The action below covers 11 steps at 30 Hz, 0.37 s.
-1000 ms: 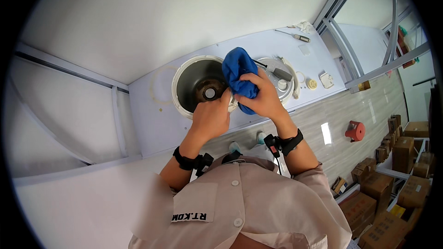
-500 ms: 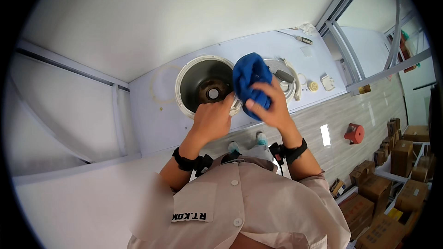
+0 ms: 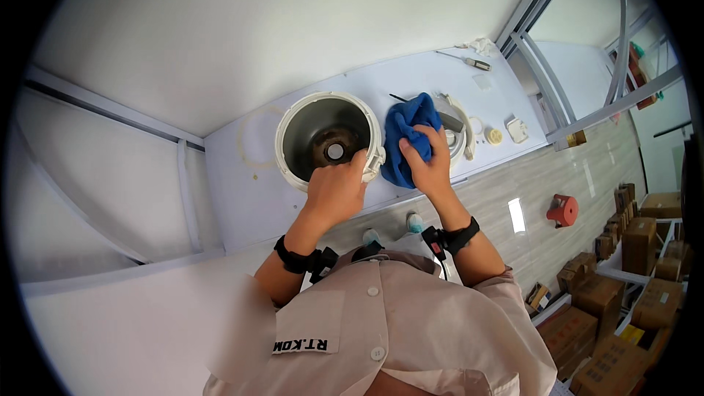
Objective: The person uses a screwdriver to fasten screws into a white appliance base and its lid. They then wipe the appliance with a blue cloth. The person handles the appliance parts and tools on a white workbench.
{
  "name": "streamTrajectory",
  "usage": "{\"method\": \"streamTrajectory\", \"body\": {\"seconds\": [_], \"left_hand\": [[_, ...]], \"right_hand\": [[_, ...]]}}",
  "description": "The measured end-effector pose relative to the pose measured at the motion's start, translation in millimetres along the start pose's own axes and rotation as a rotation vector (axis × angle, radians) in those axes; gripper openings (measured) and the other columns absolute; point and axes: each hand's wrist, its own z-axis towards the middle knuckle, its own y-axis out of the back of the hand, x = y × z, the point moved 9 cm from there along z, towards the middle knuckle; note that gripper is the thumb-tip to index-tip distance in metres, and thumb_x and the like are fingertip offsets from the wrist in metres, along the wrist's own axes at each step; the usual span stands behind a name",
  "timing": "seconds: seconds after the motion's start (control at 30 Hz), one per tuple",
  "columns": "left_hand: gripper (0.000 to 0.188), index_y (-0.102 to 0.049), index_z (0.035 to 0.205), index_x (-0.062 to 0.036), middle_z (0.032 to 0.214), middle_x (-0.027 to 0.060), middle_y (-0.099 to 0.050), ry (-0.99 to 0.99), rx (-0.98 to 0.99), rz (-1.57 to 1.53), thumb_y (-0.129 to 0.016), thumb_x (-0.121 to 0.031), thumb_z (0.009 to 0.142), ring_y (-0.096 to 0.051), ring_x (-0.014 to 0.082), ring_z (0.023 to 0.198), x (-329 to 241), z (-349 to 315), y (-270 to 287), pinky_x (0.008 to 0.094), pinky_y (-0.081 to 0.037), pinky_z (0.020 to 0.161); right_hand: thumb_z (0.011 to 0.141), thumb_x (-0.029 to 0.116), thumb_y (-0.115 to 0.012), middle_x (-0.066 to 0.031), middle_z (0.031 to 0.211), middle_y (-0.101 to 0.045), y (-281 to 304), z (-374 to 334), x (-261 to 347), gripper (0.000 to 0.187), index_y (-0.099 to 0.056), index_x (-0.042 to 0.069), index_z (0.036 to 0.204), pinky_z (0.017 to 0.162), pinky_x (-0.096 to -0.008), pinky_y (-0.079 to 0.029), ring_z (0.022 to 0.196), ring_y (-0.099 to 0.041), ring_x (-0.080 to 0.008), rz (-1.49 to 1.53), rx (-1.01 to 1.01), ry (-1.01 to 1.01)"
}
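Note:
An open rice cooker body (image 3: 284,119) with a cream-white rim and a grey metal inside stands on the table. Brownish stains surround the round centre piece at its bottom. My left hand (image 3: 336,194) is closed on its near right rim, beside a pale latch-like part (image 3: 377,159); some fingertips are hidden. In my right hand (image 3: 429,165) is a bunched blue cloth (image 3: 402,128), gripped just right of the cooker. Partly covered by the cloth, a round pale lid-like part (image 3: 458,148) with a grey handle-like strip (image 3: 450,122) lies behind that hand.
A curved cream strip (image 3: 465,121), a small yellowish round part (image 3: 494,136) and a white plastic piece (image 3: 517,130) lie farther right. At the far right are a screwdriver (image 3: 478,64) and crumpled tissue (image 3: 482,46). Metal frames flank the table (image 3: 235,198); a red stool (image 3: 562,210) and cardboard boxes (image 3: 598,297) stand beyond.
The blue cloth and my right hand have moved off the cooker's rim to the right and slightly down, uncovering the rim's right side. My left hand has stayed on the rim.

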Motion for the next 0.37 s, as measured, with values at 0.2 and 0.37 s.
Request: {"method": "streamTrajectory", "body": {"seconds": [0.2, 0.37], "left_hand": [[0.058, -0.054, 0.139, -0.0007, 0.082, 0.0194, -0.075, 0.014, -0.016, -0.012, -0.070, -0.011, 0.085, -0.074, 0.0409, 0.071, 1.9, 0.7, -3.5, 0.0518, -0.058, 0.062], [0.063, -0.054, 0.143, -0.0004, 0.082, 0.0194, -0.075, 0.071, -0.044, -0.018, -0.071, -0.012, 0.084, -0.073, 0.0424, 0.071, 6.4, 3.8, -3.5, 0.0519, -0.059, 0.064]], "right_hand": [[0.069, 0.015, -0.091, -0.0212, 0.117, -0.064, -14.5, -34.2, 59.6, 0.046, -0.073, 0.014, 0.112, 0.077, -0.0435, -0.058, 0.093, -0.069, -0.0407, -0.111, 0.164, 0.270], [0.073, 0.015, -0.090, -0.0228, 0.121, -0.063, -32.5, -29.8, 49.5, 0.045, -0.071, 0.015, 0.114, 0.076, -0.0448, -0.059, 0.098, -0.070, -0.0429, -0.158, 0.139, 0.176]]}}
